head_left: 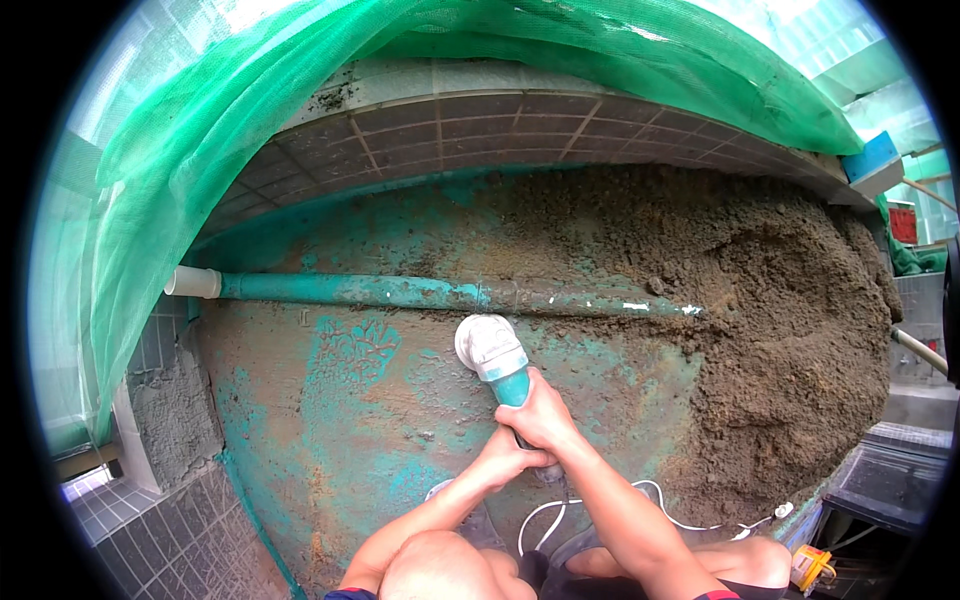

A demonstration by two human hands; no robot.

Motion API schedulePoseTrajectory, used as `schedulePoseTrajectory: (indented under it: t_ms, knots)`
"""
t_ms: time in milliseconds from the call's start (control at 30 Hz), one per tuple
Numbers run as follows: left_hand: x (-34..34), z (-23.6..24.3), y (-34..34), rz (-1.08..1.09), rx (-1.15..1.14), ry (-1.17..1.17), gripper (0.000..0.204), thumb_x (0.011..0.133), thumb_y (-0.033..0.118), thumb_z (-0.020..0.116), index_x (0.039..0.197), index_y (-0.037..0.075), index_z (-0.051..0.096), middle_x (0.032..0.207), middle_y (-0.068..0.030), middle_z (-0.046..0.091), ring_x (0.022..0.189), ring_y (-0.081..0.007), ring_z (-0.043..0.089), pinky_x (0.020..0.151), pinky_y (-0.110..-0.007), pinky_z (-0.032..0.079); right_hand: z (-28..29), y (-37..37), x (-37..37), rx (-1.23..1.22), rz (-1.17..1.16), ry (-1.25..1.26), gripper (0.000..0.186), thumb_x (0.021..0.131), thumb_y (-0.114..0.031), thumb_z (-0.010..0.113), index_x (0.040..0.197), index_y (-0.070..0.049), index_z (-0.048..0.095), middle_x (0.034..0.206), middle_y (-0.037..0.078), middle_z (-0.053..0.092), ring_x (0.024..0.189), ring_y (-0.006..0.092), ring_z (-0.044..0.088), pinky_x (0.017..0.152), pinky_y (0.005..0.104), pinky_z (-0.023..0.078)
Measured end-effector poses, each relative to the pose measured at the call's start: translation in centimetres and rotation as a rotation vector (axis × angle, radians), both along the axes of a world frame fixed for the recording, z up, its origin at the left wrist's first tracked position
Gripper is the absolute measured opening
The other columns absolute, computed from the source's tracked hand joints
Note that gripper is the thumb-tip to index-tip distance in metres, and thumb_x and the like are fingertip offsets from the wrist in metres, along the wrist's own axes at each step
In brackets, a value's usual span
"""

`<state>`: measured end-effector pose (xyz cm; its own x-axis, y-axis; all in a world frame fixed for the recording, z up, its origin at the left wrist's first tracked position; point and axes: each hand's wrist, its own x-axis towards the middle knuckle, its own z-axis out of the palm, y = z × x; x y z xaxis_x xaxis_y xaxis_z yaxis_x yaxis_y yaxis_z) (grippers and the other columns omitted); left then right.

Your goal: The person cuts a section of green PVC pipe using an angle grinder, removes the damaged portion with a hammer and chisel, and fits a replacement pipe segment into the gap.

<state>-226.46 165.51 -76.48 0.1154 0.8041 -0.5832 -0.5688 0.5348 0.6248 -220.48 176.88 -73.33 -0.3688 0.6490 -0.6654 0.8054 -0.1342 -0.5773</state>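
My right hand wraps round a short teal pipe with a white elbow fitting on its upper end. My left hand grips the pipe lower down, just below my right hand, and partly hides its lower end. The elbow lies just below a long teal pipe, mud-streaked, which runs across the floor from a white coupling at the left into wet mortar at the right. A white cable curves over the floor near my legs.
Heaped mortar covers the right side of the teal-coated floor. A tiled curb runs behind, draped with green netting. A rough tiled wall borders the left. A yellow object and a dark bin are at the lower right.
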Motion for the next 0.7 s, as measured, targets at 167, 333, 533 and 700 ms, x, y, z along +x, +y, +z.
schedulePoseTrajectory:
  t_ms: [167, 333, 533, 700]
  knots:
    - [-0.12, -0.09, 0.11, 0.021, -0.002, 0.023, 0.059, 0.071, 0.0, 0.078, 0.126, -0.005, 0.054, 0.116, -0.0138, 0.065, 0.11, -0.023, 0.064, 0.094, -0.037, 0.053, -0.26, 0.07, -0.25, -0.004, 0.005, -0.008, 0.058, 0.068, -0.025, 0.076, 0.114, 0.001, 0.054, 0.103, 0.026, 0.069, 0.098, 0.042, 0.067, 0.084, 0.048, 0.052]
    - [-0.38, -0.46, 0.02, 0.002, -0.008, 0.024, 0.058, 0.071, -0.001, 0.078, 0.124, -0.005, 0.055, 0.114, -0.0132, 0.065, 0.108, -0.0227, 0.064, 0.093, -0.037, 0.053, -0.29, -0.2, -0.39, 0.008, -0.013, -0.005, 0.057, 0.069, -0.025, 0.075, 0.114, 0.0, 0.055, 0.102, 0.026, 0.069, 0.098, 0.0422, 0.067, 0.084, 0.0481, 0.052]
    - [-0.22, -0.63, 0.31, 0.0, 0.001, 0.063, 0.061, 0.069, -0.001, 0.077, 0.125, -0.005, 0.055, 0.114, -0.0127, 0.065, 0.108, -0.0231, 0.063, 0.095, -0.038, 0.051, -0.46, -0.03, -0.15, 0.007, -0.034, 0.015, 0.056, 0.069, -0.026, 0.075, 0.114, 0.0, 0.055, 0.102, 0.026, 0.069, 0.098, 0.0419, 0.067, 0.084, 0.048, 0.052]
    - [-0.32, -0.74, 0.68, -0.025, -0.006, 0.069, 0.061, 0.068, -0.002, 0.076, 0.125, -0.005, 0.055, 0.114, -0.0128, 0.065, 0.108, -0.023, 0.063, 0.095, -0.037, 0.051, -0.94, 0.15, 0.0, 0.007, -0.035, -0.001, 0.057, 0.069, -0.027, 0.075, 0.115, 0.0, 0.054, 0.102, 0.025, 0.069, 0.098, 0.0418, 0.068, 0.084, 0.0483, 0.052]
